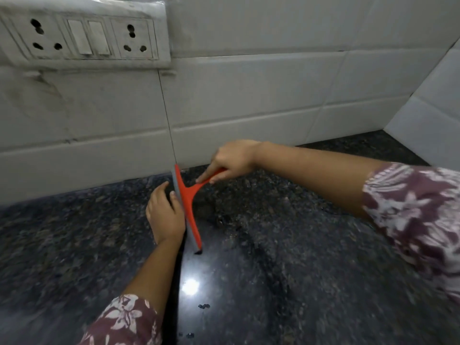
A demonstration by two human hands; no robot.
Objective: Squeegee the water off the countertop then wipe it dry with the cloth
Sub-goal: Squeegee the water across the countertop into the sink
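While our right hand (235, 159) grips the red squeegee (188, 207) handle, its blade meets the countertop (286, 245) by the back edge; our left hand (164, 212) presses the blade, fingers loosely spread.

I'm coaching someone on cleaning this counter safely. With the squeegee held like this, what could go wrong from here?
The left hand rests directly beside the squeegee blade, so a push leftward may drive water onto it or jam the fingers. The blade's far end meets the wall under the socket panel; flicked water could splash upward.
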